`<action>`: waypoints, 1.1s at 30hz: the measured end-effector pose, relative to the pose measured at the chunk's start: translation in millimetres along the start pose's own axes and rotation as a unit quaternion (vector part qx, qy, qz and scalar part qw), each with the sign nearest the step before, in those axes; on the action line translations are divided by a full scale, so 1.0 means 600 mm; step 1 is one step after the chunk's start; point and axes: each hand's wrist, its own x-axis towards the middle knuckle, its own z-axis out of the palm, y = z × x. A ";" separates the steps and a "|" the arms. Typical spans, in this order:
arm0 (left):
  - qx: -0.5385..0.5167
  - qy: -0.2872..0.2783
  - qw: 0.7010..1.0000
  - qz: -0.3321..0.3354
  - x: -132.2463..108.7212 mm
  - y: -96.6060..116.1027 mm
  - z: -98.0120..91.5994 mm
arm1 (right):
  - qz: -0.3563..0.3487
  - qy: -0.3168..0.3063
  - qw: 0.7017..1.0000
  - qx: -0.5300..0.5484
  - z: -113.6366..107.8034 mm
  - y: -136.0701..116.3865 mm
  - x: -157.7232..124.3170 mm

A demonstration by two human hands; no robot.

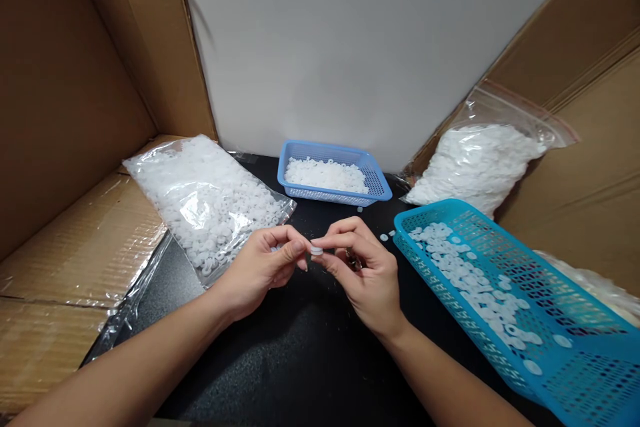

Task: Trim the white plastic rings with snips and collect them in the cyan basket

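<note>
Head view. Left hand point(260, 268) and right hand point(369, 278) meet fingertip to fingertip, both pinched on one small white ring point(317, 250), which is flat, round and matte plastic. Right of the fingers: teal mesh basket point(590, 347), partly strewn with loose white discs. Beyond the fingertips: blue basket point(325, 145) holding a shallow layer. Left of them: clear crinkled bag point(210, 200), full. Judgement: much remains.

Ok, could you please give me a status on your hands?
Right hand pinches small white ring. Left hand closed, fingertips at the ring. Teal basket beside right hand, not touching.
</note>
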 end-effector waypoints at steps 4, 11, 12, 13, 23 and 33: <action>-0.011 -0.002 1.000 0.005 0.002 0.002 0.004 | 0.043 0.002 0.998 0.054 0.001 0.003 0.000; -0.013 -0.007 1.000 0.007 0.001 0.002 0.001 | 0.091 0.005 0.991 0.100 0.004 0.012 0.000; -0.013 -0.009 1.000 0.008 0.000 0.002 0.001 | 0.095 0.006 0.990 0.102 0.004 0.013 0.000; -0.013 -0.010 1.000 0.009 0.000 0.002 0.000 | 0.098 0.007 0.990 0.103 0.004 0.013 -0.001; -0.019 -0.054 0.998 -0.035 0.000 0.006 -0.003 | 0.052 -0.052 0.996 0.056 0.000 0.005 0.003; -0.069 -0.057 0.996 -0.010 0.001 0.009 0.004 | 0.021 -0.102 0.990 -0.092 -0.040 0.000 0.025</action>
